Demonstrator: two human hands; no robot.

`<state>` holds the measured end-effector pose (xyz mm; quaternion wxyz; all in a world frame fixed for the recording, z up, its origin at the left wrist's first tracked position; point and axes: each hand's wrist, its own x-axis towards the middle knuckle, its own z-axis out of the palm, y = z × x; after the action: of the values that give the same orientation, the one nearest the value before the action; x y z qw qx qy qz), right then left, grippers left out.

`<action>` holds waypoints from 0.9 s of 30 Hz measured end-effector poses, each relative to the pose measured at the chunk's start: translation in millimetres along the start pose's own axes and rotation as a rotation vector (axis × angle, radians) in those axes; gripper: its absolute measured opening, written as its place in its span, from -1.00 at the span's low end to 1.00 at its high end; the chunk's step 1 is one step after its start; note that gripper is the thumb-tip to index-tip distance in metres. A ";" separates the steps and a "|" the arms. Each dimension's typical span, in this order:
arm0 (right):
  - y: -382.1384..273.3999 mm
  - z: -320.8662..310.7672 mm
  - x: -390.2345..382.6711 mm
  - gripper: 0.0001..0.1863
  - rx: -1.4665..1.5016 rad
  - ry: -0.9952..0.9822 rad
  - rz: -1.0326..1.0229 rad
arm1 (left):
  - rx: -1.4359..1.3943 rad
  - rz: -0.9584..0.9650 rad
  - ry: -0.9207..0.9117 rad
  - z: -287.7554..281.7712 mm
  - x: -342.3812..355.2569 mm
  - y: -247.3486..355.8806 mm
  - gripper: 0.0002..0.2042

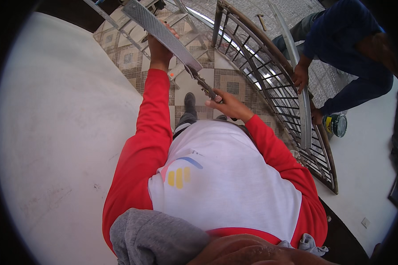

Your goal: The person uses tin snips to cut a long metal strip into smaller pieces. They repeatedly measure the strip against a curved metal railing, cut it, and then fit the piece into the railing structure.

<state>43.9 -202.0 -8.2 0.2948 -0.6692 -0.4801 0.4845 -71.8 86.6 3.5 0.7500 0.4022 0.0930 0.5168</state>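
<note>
A textured grey metal channel (180, 49) slants in front of me, from the top left down toward the middle. My left hand (160, 47) is wrapped round it from beneath, with the fingertips showing past its far edge. At the near end of the channel, a dark plier-like hand tool (202, 84) has its jaws on the metal; whether it is pliers or snips I cannot tell. My right hand (229, 105) is closed round the tool's handles.
A dark metal railing (258, 66) stands to the right. Beyond it a co-worker's hand (300, 76) holds a long metal strip (304, 112). A metal stepladder (119, 27) is ahead left, a hammer (262, 22) lies far off, and a tin (336, 125) sits right. A white wall (66, 119) bounds the left.
</note>
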 end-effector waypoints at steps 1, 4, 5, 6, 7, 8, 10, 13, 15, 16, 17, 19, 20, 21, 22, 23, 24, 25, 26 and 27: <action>-0.4 1.0 0.0 -0.33 -0.008 0.006 0.003 | -0.064 -0.029 0.013 0.4 0.3 0.4 -0.89; 0.8 5.1 0.9 -0.41 -0.070 0.050 -0.016 | -0.146 -0.062 0.018 0.1 0.8 2.2 -0.89; 1.8 6.8 1.9 -0.44 -0.108 0.064 -0.023 | -0.110 -0.055 0.003 -0.4 0.5 2.9 -0.89; 2.9 8.3 2.8 -0.47 -0.145 0.078 -0.029 | -0.082 -0.039 -0.014 -1.1 0.1 3.2 -0.89; 3.9 9.7 3.1 -0.49 -0.145 0.089 -0.015 | -0.042 -0.037 0.002 -1.8 -0.5 3.0 -0.90; 5.0 11.6 3.2 -0.51 -0.146 0.099 -0.001 | -0.010 -0.023 0.016 -2.8 -2.3 2.7 -0.90; 6.4 14.0 4.1 -0.52 -0.176 0.108 0.019 | -0.021 -0.010 0.006 -4.6 -3.8 1.0 -0.90; 7.8 13.9 3.6 -0.51 -0.213 0.103 0.029 | -0.092 -0.012 -0.039 -6.0 -4.2 -1.7 -0.91; 8.1 12.4 2.2 -0.49 -0.166 0.086 0.019 | -0.054 0.003 -0.044 -5.8 -4.3 -0.9 -0.91; 8.1 11.1 1.4 -0.46 -0.111 0.079 -0.010 | -0.063 -0.024 -0.030 -4.7 -4.0 -0.4 -0.91; 7.7 9.5 0.6 -0.44 -0.057 0.071 -0.038 | -0.075 -0.031 -0.033 -3.3 -3.4 0.3 -0.91; 6.1 7.6 -0.4 -0.38 0.009 0.035 -0.033 | -0.064 -0.028 -0.030 -0.1 -3.2 1.9 -0.91; 5.0 6.8 -0.3 -0.36 0.022 0.006 -0.001 | -0.042 -0.017 -0.024 1.3 -3.3 2.4 -0.90; 3.8 6.5 -0.4 -0.33 0.039 -0.019 0.025 | -0.012 0.000 -0.014 2.1 -3.2 2.4 -0.90; 2.6 6.7 -0.4 -0.32 0.046 -0.023 0.031 | -0.029 -0.019 -0.005 2.0 -2.8 2.1 -0.89; 1.8 7.4 0.1 -0.31 0.057 -0.023 0.029 | -0.039 -0.030 0.007 0.9 -3.0 1.6 -0.88; 1.6 8.1 0.7 -0.30 0.073 -0.020 0.033 | -0.048 -0.041 0.019 -1.1 -2.7 0.8 -0.87; 1.9 10.0 0.8 -0.39 0.055 0.021 0.024 | -0.007 -0.065 0.055 -4.0 -1.9 0.1 -0.88; 2.8 12.7 1.0 -0.48 0.039 0.064 0.020 | 0.032 -0.086 0.095 -7.2 -1.1 -0.9 -0.89; 4.4 15.0 2.0 -0.56 0.021 0.103 0.014 | 0.068 -0.077 0.116 -10.7 0.1 -1.2 -0.90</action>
<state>31.6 -202.8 -18.1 0.3228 -0.6935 -0.4544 0.4565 -76.9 91.9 -4.3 0.7484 0.3930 0.1691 0.5068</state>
